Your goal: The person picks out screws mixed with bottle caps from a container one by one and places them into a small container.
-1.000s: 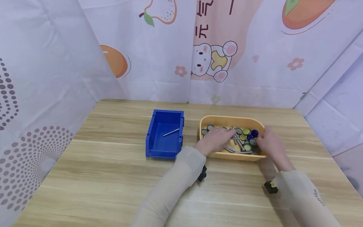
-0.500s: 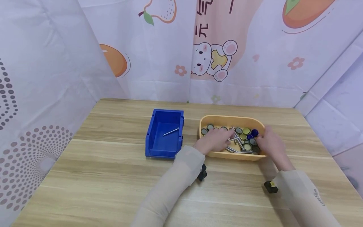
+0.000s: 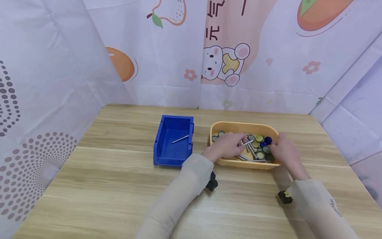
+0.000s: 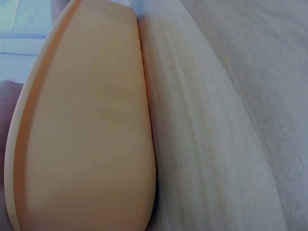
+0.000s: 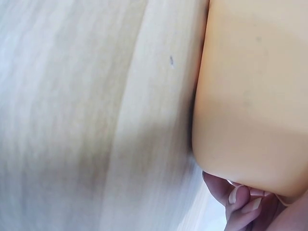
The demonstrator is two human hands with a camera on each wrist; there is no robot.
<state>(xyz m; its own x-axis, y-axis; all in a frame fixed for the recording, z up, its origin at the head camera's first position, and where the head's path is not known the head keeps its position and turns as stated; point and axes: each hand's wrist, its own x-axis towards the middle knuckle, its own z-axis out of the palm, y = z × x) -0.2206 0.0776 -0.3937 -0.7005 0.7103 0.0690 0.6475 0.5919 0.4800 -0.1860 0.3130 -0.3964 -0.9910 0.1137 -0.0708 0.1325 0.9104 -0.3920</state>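
At the left, a pale cloth with grey dots [image 3: 28, 172] hangs beside a wood-grain counter [image 3: 104, 186]. Left of centre on the counter sits an open blue bin [image 3: 171, 153], a single metal rod [image 3: 180, 139] lying at a slant inside it, towards the right. Along the far side hangs a white curtain [image 3: 155, 63] printed with fruit, flowers and a cartoon animal.

Right of the blue bin and apart from it, a person's left hand [image 3: 225, 145] reaches in from the near side over a light orange tray [image 3: 243, 127]. Its grip is together: thumb and fingers pinch a silver rod [image 3: 247, 143], held above the tray's contents. Beneath and to the right of it lie more metal rods [image 3: 252, 151], mixed with bottle caps [image 3: 260, 155] in grey and yellow-green; two dark blue pieces [image 3: 268, 140] sit near the tray's right end.

Farthest right, the right hand [image 3: 285, 151] has its grip clamped on that end of the tray; the right wrist view shows fingertips curled around the tray's outer end.
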